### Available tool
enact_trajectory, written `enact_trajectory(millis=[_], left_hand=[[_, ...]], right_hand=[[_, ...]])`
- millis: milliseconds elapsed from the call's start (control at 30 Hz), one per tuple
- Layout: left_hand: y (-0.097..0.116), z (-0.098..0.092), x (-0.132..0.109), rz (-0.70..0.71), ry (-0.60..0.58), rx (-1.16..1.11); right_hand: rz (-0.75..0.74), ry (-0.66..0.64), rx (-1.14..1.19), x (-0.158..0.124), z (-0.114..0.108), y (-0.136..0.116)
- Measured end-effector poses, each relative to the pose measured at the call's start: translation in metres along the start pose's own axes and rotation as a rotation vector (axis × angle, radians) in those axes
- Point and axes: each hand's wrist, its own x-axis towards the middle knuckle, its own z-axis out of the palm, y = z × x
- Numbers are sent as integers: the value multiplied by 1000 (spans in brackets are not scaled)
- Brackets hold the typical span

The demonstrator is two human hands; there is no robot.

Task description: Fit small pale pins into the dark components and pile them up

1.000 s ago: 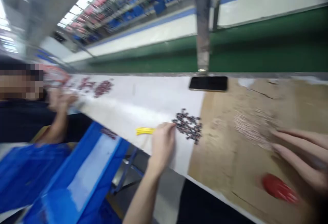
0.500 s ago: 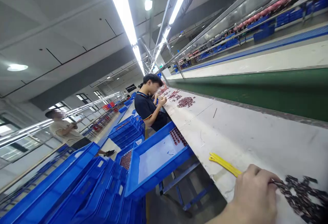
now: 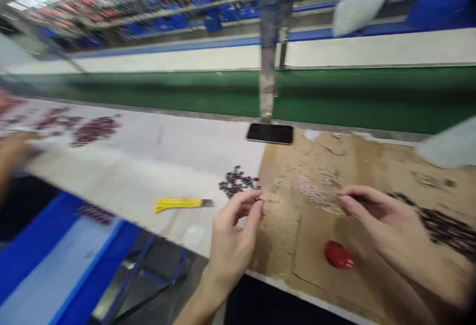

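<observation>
My left hand [image 3: 232,238] is raised just below a small heap of dark components [image 3: 238,182], its fingertips pinched together at the edge of a brown cardboard sheet [image 3: 282,245]. Whether they hold anything is too blurred to tell. My right hand [image 3: 383,218] hovers over the cardboard, with a small dark part seemingly between finger and thumb. It is nearest a pale patch of fine wire-like bits [image 3: 320,191] and a red rounded object [image 3: 338,254]. A larger dark heap [image 3: 442,228] lies beyond it at the right edge. A yellow utility knife [image 3: 182,205] lies on the white bench top [image 3: 156,166].
A black phone [image 3: 269,133] lies at the bench's far edge beside a metal post [image 3: 267,67]. A co-worker's blurred hand [image 3: 15,154] is at the left, near reddish component heaps [image 3: 95,131]. A blue crate [image 3: 55,260] stands below the near edge.
The view has swung back from the aisle to the bench. My left hand has left the small heap slightly, and my right hand has come in over the cardboard.
</observation>
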Motion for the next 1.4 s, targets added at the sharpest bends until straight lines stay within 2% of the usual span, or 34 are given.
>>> enact_trajectory(millis=[33,67,133,200,267,367,533,733,800,900,1000,1100,1233,1333,1400], left_hand=[[3,6,-2,31,-27,2],[6,13,-4,70,-69,5],[16,28,-10,166,-149,22],[26,43,-14,223,-220,22],[33,54,-16,217,-273,-5],[39,64,-16,110,-365,-79],[42,63,-18,-33,-411,-157],[47,63,-15,-198,-496,-207],[48,64,-14,-313,-538,-300],[47,65,-14,-491,-598,-447],[45,64,-15,-589,-637,-525],[42,62,-16,-631,-673,-546],[39,61,-19,-667,-746,-540],[34,60,-23,-669,-779,-486],[28,58,-26,-628,-754,-421]], right_hand=[[170,-46,-23,-3,-3,-7],[263,-40,59,-6,-2,-14],[366,-50,227,-11,5,-26],[391,-65,358,-18,13,-36],[374,-78,407,-25,18,-44],[278,-50,314,-32,20,-52],[49,5,5,-37,18,-60],[-155,-86,-228,-38,8,-63],[-137,-89,-189,-39,7,-63],[-29,-70,-60,-41,8,-61],[-12,-96,24,-44,8,-57],[-71,-136,18,-46,4,-56],[-137,-217,-105,-51,-3,-58],[-129,-255,-195,-59,-7,-57],[-85,-231,-212,-67,-9,-51]])
